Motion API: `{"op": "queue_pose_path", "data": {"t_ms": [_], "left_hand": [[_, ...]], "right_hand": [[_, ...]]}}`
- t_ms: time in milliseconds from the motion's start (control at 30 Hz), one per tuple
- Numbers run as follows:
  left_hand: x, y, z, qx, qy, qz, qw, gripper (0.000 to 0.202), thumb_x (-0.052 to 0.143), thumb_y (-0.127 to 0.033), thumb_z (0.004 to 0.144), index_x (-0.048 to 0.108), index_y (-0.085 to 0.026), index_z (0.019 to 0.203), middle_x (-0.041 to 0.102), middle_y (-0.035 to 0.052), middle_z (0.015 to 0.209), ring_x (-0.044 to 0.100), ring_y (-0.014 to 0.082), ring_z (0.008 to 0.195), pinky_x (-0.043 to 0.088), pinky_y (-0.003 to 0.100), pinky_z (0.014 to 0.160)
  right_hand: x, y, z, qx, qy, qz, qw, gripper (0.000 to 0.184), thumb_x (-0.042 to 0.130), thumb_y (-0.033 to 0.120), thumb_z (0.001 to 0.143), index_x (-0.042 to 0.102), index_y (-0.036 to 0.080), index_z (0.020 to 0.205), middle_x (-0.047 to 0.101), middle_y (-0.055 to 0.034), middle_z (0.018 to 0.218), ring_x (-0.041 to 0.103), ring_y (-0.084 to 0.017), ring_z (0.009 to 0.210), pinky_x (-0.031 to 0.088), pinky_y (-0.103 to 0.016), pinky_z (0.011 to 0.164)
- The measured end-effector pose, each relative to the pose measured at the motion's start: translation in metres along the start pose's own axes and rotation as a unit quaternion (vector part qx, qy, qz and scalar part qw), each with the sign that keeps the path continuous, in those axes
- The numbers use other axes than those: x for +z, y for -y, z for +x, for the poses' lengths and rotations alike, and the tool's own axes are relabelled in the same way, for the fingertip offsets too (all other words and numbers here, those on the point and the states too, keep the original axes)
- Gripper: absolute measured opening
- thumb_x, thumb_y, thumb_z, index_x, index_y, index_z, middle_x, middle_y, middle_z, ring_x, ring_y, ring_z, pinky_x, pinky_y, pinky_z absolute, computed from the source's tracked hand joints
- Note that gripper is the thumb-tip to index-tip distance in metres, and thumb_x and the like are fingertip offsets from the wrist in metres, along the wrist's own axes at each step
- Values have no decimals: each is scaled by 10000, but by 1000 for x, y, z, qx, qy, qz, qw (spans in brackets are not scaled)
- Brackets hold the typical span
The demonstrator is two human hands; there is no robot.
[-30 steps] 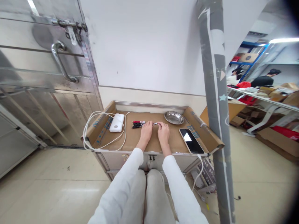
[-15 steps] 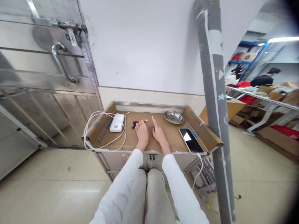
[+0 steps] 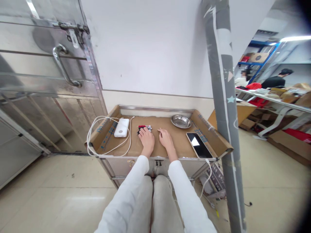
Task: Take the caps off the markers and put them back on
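Observation:
Several small cylindrical batteries (image 3: 145,126), red ones and black ones with silvery ends, lie in a row on the cardboard-lined top of a small cabinet. My left hand (image 3: 147,141) rests over their near side, fingers apart and tips touching them; it covers part of the row. To the right, apart from the batteries, my right hand (image 3: 166,139) stays low over the cardboard (image 3: 155,152). Its fingers are loosely bent, the index tip points left, and nothing shows in it.
A white power bank (image 3: 121,127) with a white cable (image 3: 130,139) lies at left. At right are a round metal dish (image 3: 181,121) and a phone (image 3: 199,145). Raised cardboard sides edge the top. A grey wrapped pole (image 3: 225,97) stands beside it; two people sit farther back.
The battery that stuck out at a slant by my left fingertips now lies level with the others. My right index finger, stretched forward before, has bent down and left.

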State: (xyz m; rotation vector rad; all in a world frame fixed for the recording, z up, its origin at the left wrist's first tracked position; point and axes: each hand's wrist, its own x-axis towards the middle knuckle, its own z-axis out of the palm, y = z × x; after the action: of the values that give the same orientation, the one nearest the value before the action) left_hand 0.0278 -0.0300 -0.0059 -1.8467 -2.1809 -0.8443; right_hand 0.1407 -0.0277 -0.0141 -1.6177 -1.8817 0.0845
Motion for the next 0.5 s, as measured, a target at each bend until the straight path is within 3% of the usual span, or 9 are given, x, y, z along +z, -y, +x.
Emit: {"op": "queue_pose_path", "data": {"t_ms": [500], "left_hand": [[10,0,1,11,-17,2,1000,450,384,-197,851,432,-4,1255,489,298,1269,518,342,1114,421,488,917]], "right_hand": [[-2,1,0,2,-10,14,1000,376,377,98,864,621,155,1145,610,-98,1223,535,-164,1147,378,-311,1032]]}}
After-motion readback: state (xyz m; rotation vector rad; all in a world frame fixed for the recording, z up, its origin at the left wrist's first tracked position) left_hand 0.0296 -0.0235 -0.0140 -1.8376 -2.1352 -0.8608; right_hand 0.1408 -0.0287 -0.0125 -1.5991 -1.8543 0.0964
